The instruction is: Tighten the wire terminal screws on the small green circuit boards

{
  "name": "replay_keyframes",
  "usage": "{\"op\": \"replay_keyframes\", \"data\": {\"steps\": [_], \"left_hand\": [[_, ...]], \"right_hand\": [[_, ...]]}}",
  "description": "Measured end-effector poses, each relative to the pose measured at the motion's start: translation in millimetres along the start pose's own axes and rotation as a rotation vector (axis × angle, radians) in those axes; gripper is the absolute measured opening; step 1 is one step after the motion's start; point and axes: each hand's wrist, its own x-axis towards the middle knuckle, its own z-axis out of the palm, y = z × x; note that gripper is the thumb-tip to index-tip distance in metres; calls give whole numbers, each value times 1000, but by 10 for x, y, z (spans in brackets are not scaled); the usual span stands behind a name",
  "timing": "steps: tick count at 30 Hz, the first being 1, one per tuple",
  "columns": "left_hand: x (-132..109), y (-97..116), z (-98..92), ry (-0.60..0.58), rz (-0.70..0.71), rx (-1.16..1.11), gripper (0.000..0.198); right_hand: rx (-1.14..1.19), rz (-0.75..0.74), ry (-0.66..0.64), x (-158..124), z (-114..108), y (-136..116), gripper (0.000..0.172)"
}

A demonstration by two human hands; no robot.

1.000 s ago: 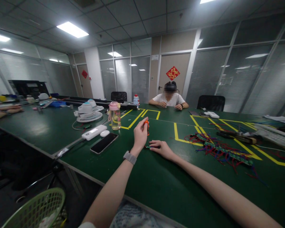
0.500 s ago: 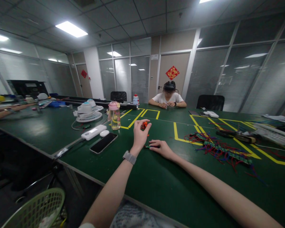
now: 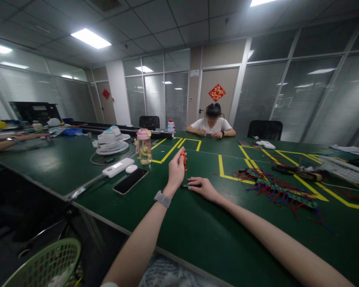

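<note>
My left hand (image 3: 176, 170) is closed around an orange-handled screwdriver (image 3: 184, 160), which stands nearly upright with its thin shaft pointing down. Below it, a small green circuit board (image 3: 184, 185) lies on the table, and the shaft's lower end is at or just over it; contact is too small to tell. Fingers of my right hand (image 3: 206, 189) press on the board's right side, partly covering it, with the palm low over the tabletop. To the right, several similar boards (image 3: 283, 191) with red and blue wires lie in a row.
A phone (image 3: 131, 180), a white power strip (image 3: 118, 167) and a pink-lidded bottle (image 3: 144, 146) stand left of my hands. White fans (image 3: 111, 141) are behind them. Yellow tape marks the green table (image 3: 227, 235). Across sits a person (image 3: 212, 124); another person's arms reach in at far left.
The fingers of my left hand have straightened and shifted along the screwdriver handle, showing more of its orange side. My right hand stays on the board.
</note>
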Motion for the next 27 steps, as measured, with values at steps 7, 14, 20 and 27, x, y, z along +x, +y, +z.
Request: {"op": "replay_keyframes", "data": {"steps": [7, 14, 20, 27], "left_hand": [[-3, 79, 27, -75, -37, -103, 35], [-43, 203, -26, -34, 114, 192, 25], [-23, 179, -26, -42, 123, 207, 32], [-28, 138, 11, -134, 45, -9, 36]], "right_hand": [[-17, -6, -4, 5, 4, 14, 23], [-17, -4, 2, 9, 3, -3, 22], [-15, 0, -3, 10, 6, 13, 24], [-15, 0, 3, 8, 4, 2, 24]]}}
